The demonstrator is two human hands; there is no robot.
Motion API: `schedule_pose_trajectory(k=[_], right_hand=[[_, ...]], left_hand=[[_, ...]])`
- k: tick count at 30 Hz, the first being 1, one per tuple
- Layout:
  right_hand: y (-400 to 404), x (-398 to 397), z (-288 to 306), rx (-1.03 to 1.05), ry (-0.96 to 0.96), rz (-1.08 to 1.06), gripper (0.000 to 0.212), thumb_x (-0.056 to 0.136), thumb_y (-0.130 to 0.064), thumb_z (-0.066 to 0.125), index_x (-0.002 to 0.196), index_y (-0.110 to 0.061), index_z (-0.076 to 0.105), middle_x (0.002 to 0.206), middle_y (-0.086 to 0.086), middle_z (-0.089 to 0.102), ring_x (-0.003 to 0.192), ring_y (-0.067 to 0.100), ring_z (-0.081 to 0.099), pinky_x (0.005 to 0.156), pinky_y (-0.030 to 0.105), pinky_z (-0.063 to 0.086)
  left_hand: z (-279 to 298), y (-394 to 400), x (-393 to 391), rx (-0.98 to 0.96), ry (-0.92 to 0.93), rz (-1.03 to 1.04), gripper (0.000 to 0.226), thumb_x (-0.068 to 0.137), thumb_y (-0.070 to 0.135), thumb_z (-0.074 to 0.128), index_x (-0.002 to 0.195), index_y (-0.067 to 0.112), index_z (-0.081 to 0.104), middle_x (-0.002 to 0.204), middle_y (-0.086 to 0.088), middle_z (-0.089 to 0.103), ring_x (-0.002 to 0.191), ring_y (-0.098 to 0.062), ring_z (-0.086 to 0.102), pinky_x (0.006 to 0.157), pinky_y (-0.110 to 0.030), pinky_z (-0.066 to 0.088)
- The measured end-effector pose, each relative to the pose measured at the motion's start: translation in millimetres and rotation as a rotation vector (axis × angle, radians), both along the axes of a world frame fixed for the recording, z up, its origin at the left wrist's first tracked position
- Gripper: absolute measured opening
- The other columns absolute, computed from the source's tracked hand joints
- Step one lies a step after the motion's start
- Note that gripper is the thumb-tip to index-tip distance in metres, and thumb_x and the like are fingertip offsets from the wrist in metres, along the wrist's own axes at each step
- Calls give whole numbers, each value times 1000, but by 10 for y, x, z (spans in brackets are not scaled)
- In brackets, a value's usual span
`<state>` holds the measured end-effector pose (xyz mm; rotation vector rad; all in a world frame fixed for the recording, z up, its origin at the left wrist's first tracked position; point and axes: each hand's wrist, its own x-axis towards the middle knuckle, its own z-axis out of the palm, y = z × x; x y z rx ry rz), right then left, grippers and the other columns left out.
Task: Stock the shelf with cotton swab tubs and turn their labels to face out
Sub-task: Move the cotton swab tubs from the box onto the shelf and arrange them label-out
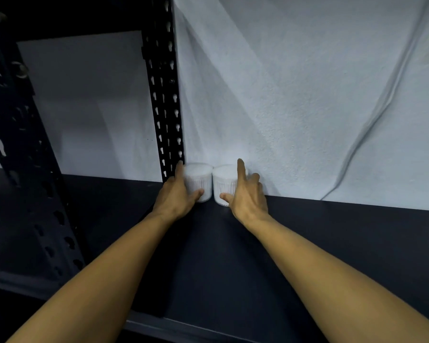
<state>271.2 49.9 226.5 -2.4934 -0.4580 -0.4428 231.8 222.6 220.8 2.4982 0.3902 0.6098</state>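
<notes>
Left fingers [181, 169]: curl round the outer side of the left tub [201, 180], thumb across its front wall; the left hand [176, 196] grips it.
Right fingers [240, 167]: index stretches up over the lid of the right tub [224, 181], thumb presses its front wall, the other fingers bend round the far side; the right hand [248, 196] holds it.
Tubs: both stand upright at the back of the shelf [332, 243], against the white sheet [282, 95], side by side and touching or nearly so. The left one sits just beside the black post [164, 107].
Labels: none readable on the faces shown; the clear walls show only swabs, so I cannot tell which way the labels point.
Key relation: each tub lies straight ahead of its own hand, axis vertical, so any turning would be a twist about that upright axis. Each hand is equally near its tub; neither needs to cross over.
Risk: as I judge it, twisting both at once may rub the tubs together and drag one off line.
</notes>
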Motion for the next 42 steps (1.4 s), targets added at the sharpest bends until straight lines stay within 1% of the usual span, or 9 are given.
schedule_pose_trajectory(k=[5,9,16,20,25,29,34,37,42], right_hand=[[-244,-248,61,-39,23,-34,75,87,-25,62,144,-21,14,130,17,35,115,32,42,76,41,48],[-600,-593,106,-116,-46,-28,67,88,-31,58,142,-19,22,128,12,40,116,28,41,77,39,45],[-1519,-1381,137,-206,-176,33,55,90,-39,51,139,-18,36,135,3,43,128,20,34,85,37,47],[-2051,-1856,79,-196,-233,31,53,90,-40,52,138,-20,39,138,-2,42,131,15,31,83,37,48],[-2604,-2396,-225,-123,-373,44,44,87,-33,59,127,-17,53,127,-1,53,122,15,41,68,31,50],[-3027,-2663,-674,-141,-407,74,36,86,-26,60,118,-13,60,117,1,58,112,17,49,71,28,50],[-3467,-2711,-1502,-214,-216,80,33,85,-30,53,114,-15,60,111,0,57,102,17,52,58,31,54],[-3701,-2669,-2032,-291,-12,54,33,81,-26,63,112,-15,63,110,1,58,99,22,59,56,30,53],[-3964,-2661,-2739,-381,358,-9,49,88,-38,56,133,-22,48,132,2,42,122,22,42,78,36,51]], left_hand=[[165,-284,-361,172,-8,-3,81,89,41,64,151,21,16,143,-15,41,126,-34,47,96,-47,46],[289,-625,-747,285,5,-66,75,90,42,59,150,19,20,146,-13,38,126,-32,45,94,-46,47],[363,-1414,-1533,303,-75,-191,66,93,41,56,149,20,29,147,-5,38,132,-23,40,97,-39,45],[238,-1927,-1954,343,-124,-249,60,94,43,53,147,21,34,146,0,40,133,-18,37,96,-39,46],[-76,-2478,-2442,362,-264,-320,50,92,37,57,138,18,49,136,0,51,125,-16,46,75,-36,51],[-517,-2799,-2661,373,-327,-399,43,90,35,55,129,17,57,125,0,59,115,-16,52,64,-33,54],[-1248,-3059,-2631,368,-97,-498,43,88,36,59,127,19,55,124,-1,58,110,-22,57,62,-34,52],[-1704,-3229,-2562,343,179,-532,57,92,46,52,143,26,38,138,2,44,123,-19,45,81,-37,51],[-2476,-3547,-2493,266,538,-582,84,86,60,55,153,28,15,156,0,21,140,-21,23,100,-41,42]])
